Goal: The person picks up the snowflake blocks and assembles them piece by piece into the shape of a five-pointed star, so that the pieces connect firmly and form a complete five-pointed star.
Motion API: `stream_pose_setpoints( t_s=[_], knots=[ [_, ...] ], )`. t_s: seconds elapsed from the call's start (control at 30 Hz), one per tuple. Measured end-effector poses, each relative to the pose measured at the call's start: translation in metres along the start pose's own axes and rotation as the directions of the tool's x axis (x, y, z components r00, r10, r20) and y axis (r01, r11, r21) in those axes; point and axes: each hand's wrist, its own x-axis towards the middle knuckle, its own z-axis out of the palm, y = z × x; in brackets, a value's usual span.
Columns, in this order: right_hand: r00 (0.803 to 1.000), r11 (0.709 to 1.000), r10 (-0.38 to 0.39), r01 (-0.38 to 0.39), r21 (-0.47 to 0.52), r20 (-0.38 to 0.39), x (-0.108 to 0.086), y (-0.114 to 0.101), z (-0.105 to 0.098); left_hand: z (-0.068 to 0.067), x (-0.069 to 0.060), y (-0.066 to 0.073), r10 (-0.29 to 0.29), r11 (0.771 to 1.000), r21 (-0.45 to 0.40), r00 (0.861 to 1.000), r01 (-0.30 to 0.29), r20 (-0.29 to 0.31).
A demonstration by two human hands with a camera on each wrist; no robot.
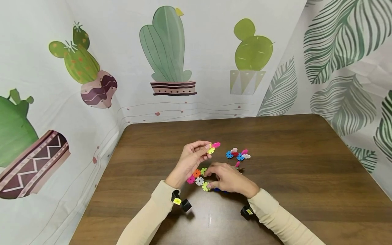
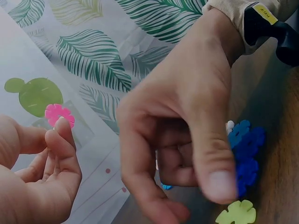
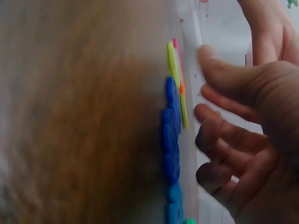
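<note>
My left hand (image 1: 191,160) is raised above the table and pinches a yellow snowflake disc (image 1: 210,150) joined to a pink snowflake disc (image 1: 216,145). In the left wrist view the pink disc (image 2: 59,115) shows beyond the fingertips. Lower down, my right hand (image 1: 229,177) hovers with curved, parted fingers over the loose discs. The right wrist view shows nothing between the fingers of the right hand (image 3: 247,126). Near its fingertips lie a yellow-green disc (image 1: 206,186), a white disc (image 1: 199,181), an orange disc (image 1: 197,173) and a pink disc (image 1: 190,179).
Dark blue discs (image 2: 250,144) lie under and beside the right hand, partly hidden by it in the head view. Farther back right are two joined clusters, each with a blue disc (image 1: 229,154). The wooden table (image 1: 147,143) meets a printed cloth (image 1: 211,61) behind.
</note>
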Motion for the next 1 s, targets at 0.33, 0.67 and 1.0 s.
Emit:
stream_pose_setpoints(
  t_s=[0.33, 0.67, 1.0],
  knots=[
    [0.998, 0.998, 0.023, -0.019, -0.053, 0.061, -0.001, -0.002, 0.001, 0.000, 0.001, -0.002, -0.025, 1.000, 0.007, 1.000, 0.025, 0.005],
    [0.997, 0.994, 0.046, -0.040, -0.104, 0.063, 0.000, -0.012, 0.009, 0.001, 0.001, -0.004, -0.042, 0.999, -0.003, 0.999, 0.042, -0.003],
    [0.997, 0.992, 0.059, -0.053, -0.111, 0.057, 0.000, -0.016, 0.011, 0.002, 0.001, -0.004, -0.043, 0.999, 0.005, 0.999, 0.043, 0.000]
  ],
)
